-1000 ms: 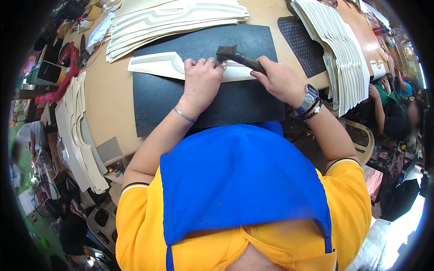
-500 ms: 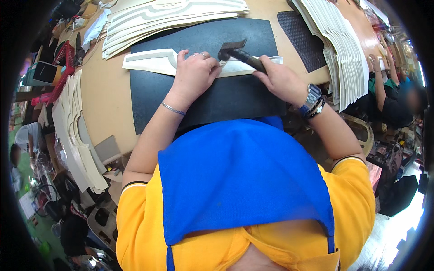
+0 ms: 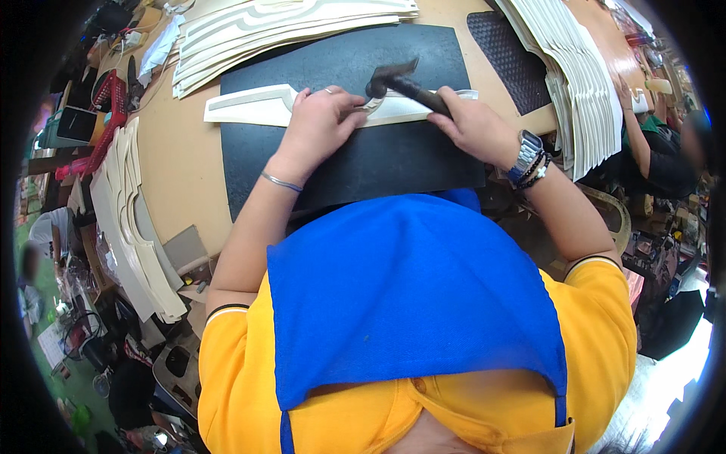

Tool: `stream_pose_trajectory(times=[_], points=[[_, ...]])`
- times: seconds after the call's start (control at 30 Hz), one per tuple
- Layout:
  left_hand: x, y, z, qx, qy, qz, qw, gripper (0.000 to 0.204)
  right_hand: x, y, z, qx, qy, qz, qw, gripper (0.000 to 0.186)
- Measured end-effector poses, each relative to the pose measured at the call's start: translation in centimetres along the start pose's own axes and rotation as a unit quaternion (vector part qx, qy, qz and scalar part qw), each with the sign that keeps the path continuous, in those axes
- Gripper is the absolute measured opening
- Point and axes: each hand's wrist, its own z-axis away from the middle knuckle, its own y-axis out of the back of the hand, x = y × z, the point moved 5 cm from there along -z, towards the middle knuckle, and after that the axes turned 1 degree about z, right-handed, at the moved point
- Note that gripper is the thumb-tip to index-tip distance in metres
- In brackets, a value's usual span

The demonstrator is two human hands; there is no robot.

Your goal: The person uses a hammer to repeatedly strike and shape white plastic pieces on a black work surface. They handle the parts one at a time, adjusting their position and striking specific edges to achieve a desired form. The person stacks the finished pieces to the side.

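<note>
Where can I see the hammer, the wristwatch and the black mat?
Hammer (image 3: 416,93): head view, on its handle.
Wristwatch (image 3: 527,155): head view, on its silver band.
Black mat (image 3: 393,163): head view, on its bare near part.

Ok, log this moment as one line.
left hand: at pale strip | right hand: gripping hammer, head near left hand | strip: on black mat
</note>
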Motion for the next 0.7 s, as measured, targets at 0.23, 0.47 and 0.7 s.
stream_pose_trajectory(times=[0.23, 0.47, 0.7], points=[[0.9, 1.0, 0.8, 0.019, -0.070, -0.123, 0.990, 0.011, -2.4, 1.6, 0.1, 0.015, 0.010, -0.008, 1.000, 0.035], [1.1, 0.6, 0.0, 0.009, -0.055, -0.086, 0.995, 0.016, -1.3, 1.3, 0.2, 0.029, -0.003, -0.027, 0.999, 0.035], [4.3, -2.3, -2.7, 0.028, 0.043, -0.034, 0.998, 0.026, 2.4, 1.1, 1.6, 0.065, -0.047, -0.014, 0.997, 0.034]])
